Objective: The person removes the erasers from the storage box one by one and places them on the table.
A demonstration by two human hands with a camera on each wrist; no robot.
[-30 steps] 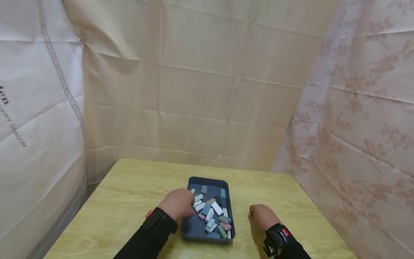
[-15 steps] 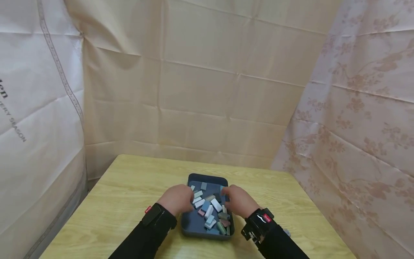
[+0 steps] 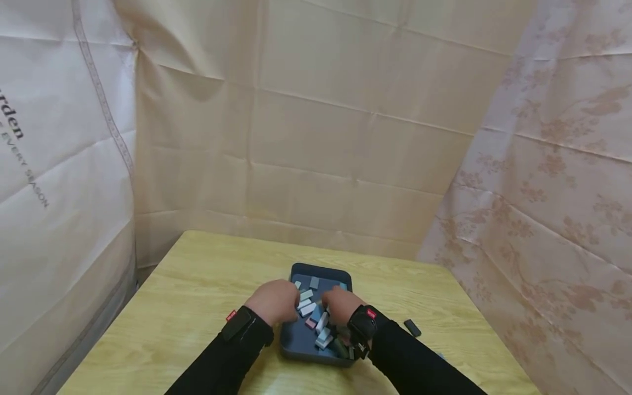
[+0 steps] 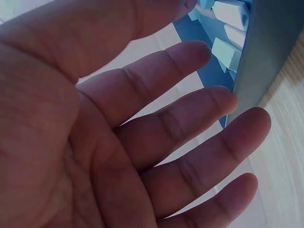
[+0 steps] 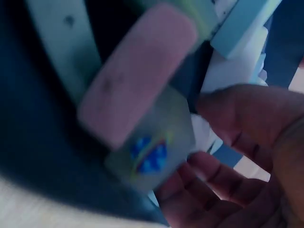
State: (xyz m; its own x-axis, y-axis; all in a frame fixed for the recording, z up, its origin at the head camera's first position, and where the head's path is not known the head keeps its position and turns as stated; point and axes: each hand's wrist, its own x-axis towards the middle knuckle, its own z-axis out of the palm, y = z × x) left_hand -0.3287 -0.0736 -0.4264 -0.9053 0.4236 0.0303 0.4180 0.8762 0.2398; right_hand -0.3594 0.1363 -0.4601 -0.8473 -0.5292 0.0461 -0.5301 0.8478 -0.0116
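A dark rectangular tray (image 3: 296, 345) holds many small blocks that look like erasers, white, pale green, blue and pink. My left hand (image 3: 275, 302) is at the tray's left rim; in the left wrist view its fingers (image 4: 190, 114) are spread and hold nothing, fingertips close to the tray wall. My right hand (image 3: 342, 304) reaches down among the erasers on the tray's right side. In the right wrist view its thumb (image 5: 228, 107) and fingers stand apart, beside a pale eraser with a blue print (image 5: 152, 156) and a pink eraser (image 5: 137, 76). Whether they touch one is unclear.
A dark eraser (image 3: 412, 328) lies on the wooden table (image 3: 212, 269) right of the tray, and a greyish thing (image 3: 441, 355) shows partly behind the right sleeve. Hanging cloths (image 3: 306, 137) enclose the table at the back and both sides.
My right hand has come from the table right of the tray into the tray, over its right half. The dark eraser on the table now shows. My left hand has stayed at the left rim.
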